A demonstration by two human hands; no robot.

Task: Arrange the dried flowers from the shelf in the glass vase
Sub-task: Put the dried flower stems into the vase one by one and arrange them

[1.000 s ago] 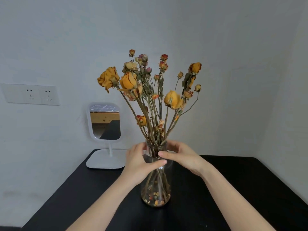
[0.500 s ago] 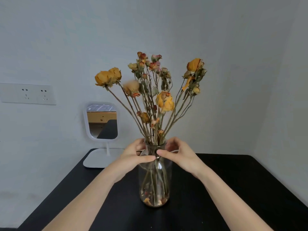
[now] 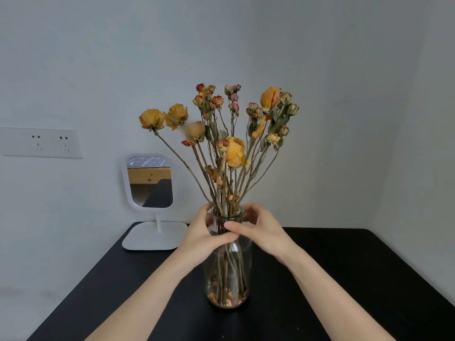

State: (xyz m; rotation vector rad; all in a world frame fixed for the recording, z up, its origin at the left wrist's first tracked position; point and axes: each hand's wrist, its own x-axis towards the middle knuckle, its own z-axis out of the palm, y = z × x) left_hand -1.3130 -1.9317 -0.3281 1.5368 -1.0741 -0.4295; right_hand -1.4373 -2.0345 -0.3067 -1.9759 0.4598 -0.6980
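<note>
A clear glass vase (image 3: 229, 274) stands upright on the black table (image 3: 344, 279). Dried flowers (image 3: 231, 148) with yellow and orange rose heads fan out of its mouth, their stems reaching the loose petals at the bottom. My left hand (image 3: 204, 237) wraps the vase neck from the left, thumb across the front. My right hand (image 3: 261, 230) grips the neck from the right, thumb meeting the left thumb. Both hands cover the neck and part of the rim.
A small white-framed mirror (image 3: 150, 183) on a flat white base (image 3: 155, 236) stands at the table's back left corner. A white socket strip (image 3: 39, 142) is on the wall at left. Walls close in behind and at right.
The bouquet has turned in the vase, so the flower heads sit in new positions. Both hands have slid up to the neck and closed around it.
</note>
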